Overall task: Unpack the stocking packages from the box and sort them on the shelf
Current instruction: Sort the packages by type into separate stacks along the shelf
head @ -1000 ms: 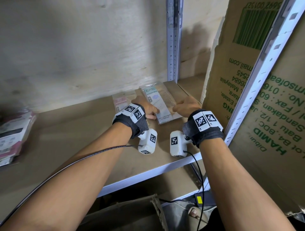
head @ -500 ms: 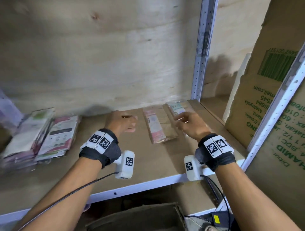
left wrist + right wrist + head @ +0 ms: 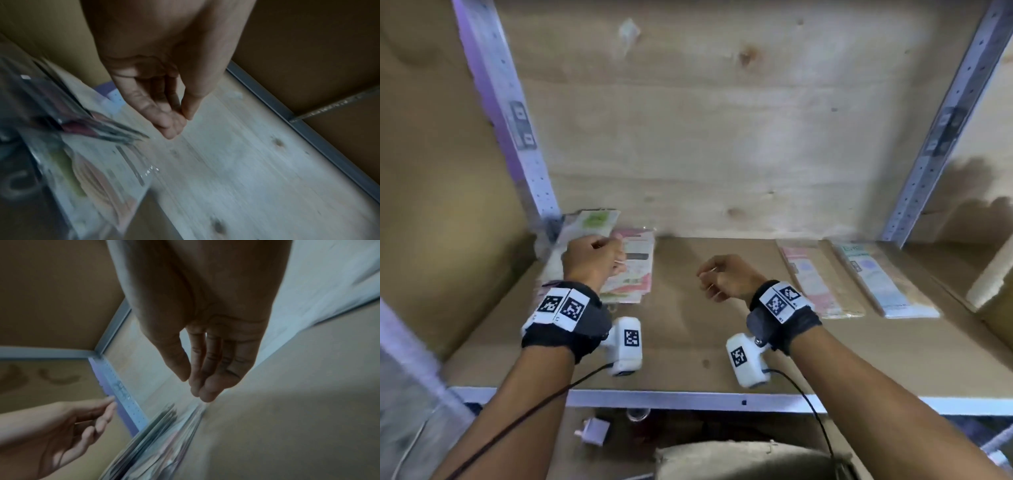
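Note:
Two flat stocking packages lie side by side at the shelf's right rear, a pink one (image 3: 815,277) and a pale blue one (image 3: 883,281). A stack of green and pink packages (image 3: 633,267) (image 3: 98,170) (image 3: 156,439) sits at the left rear, against the upright post. My left hand (image 3: 616,260) (image 3: 180,120) hovers over that stack, fingers relaxed and holding nothing. Over the bare middle of the shelf board (image 3: 688,342), my right hand (image 3: 705,277) (image 3: 195,386) hangs with near-straight, empty fingers. Both wrist views are blurred.
Metal uprights (image 3: 517,144) stand at the rear corners, and plywood forms the back wall. A cardboard box (image 3: 993,284) leans at the far right. Below the shelf's front rail (image 3: 688,399) are a brown box flap (image 3: 739,459) and a white plug (image 3: 594,431).
Both hands let go of the pale blue package at the right and moved left. The left hand now hangs over the left stack, the right over the shelf's middle.

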Demonstrator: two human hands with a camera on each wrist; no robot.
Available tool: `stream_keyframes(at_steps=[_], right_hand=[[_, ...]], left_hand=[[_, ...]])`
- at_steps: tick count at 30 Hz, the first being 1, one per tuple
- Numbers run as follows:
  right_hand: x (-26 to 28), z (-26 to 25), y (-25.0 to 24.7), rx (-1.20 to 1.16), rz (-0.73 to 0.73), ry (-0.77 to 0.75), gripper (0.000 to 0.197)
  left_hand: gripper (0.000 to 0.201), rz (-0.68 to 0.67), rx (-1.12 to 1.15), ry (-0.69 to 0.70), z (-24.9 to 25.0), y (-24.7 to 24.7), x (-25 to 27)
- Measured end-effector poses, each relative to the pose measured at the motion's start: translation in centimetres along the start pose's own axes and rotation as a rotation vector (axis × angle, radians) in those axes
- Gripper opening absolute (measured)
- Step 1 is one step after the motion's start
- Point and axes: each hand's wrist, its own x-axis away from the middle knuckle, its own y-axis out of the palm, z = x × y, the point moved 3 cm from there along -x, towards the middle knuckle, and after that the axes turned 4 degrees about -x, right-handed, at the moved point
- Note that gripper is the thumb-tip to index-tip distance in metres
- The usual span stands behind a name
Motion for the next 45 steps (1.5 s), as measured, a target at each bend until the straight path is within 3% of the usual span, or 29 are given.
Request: stream_keyframes(at_steps=[3, 8, 9, 12, 15, 17, 20, 23, 28, 31, 34, 36, 40, 42, 45], right_hand=[[-3.6, -1.4, 4.1, -0.045, -0.048, 0.094, 0.006], [-7.5, -2.8, 9.6, 0.112, -0.073, 0.159, 0.052], [-7.8, -2.8, 10.2, 0.138, -0.077, 0.167, 0.052], [-8.1, -2.4, 10.8, 0.055, -0.089, 0.197, 0.024], [-7.5, -2.5, 10.0, 0.148, -0.094, 0.213, 0.036], [-6.5, -2.4, 8.9, 0.201, -0.093, 0.196, 0.034], [-4.3, -1.4, 6.6, -0.053, -0.087, 0.19, 0.015], [-1.4, -0.4, 3.8, -0.232, -0.071, 0.125, 0.013], [3.2, 0.0, -1.0, -0.276, 0.018, -0.08, 0.016], [5.1, -0.2, -3.4, -0.122, 0.067, -0.248, 0.014], [6.6, -0.3, -5.2, 0.19, 0.065, -0.38, 0.022], [7.4, 0.1, -6.0, 0.319, 0.047, -0.408, 0.032], [8.2, 1.7, -7.6, 0.284, -0.078, -0.284, 0.048], [8.0, 2.7, -9.1, 0.147, -0.037, -0.271, 0.044], [7.4, 4.9, -11.8, 0.013, 0.18, -0.183, 0.043]], left_hand=[[0.018, 0.045, 0.005, 0.0, -0.8, -2.0, -0.9], [0.02, -0.013, -0.02, 0.025, -2.1, -3.8, -1.3], [0.02, -0.029, -0.011, 0.014, -2.4, -4.0, -1.5], [0.02, -0.072, 0.013, -0.02, -3.2, -4.3, -2.1], [0.022, -0.083, 0.006, -0.024, -3.3, -4.4, -2.2], [0.022, -0.092, -0.01, -0.008, -3.2, -4.1, -1.8], [0.026, -0.14, 0.02, -0.033, -2.8, -3.2, -0.7], [0.031, -0.258, 0.091, -0.122, -2.3, -1.5, 1.1], [0.034, -0.487, 0.286, -0.185, -0.7, 2.7, 4.0], [0.064, -0.571, 0.435, -0.245, 0.4, 4.9, 4.4], [0.09, -0.593, 0.581, -0.334, 1.4, 6.7, 4.5], [0.078, -0.604, 0.642, -0.346, 1.5, 7.9, 4.6], [0.018, -0.521, 0.565, -0.296, 0.8, 10.0, 5.1], [0.014, -0.526, 0.544, -0.29, 0.7, 11.0, 5.6], [0.026, -0.569, 0.537, -0.276, 0.8, 12.6, 6.5]])
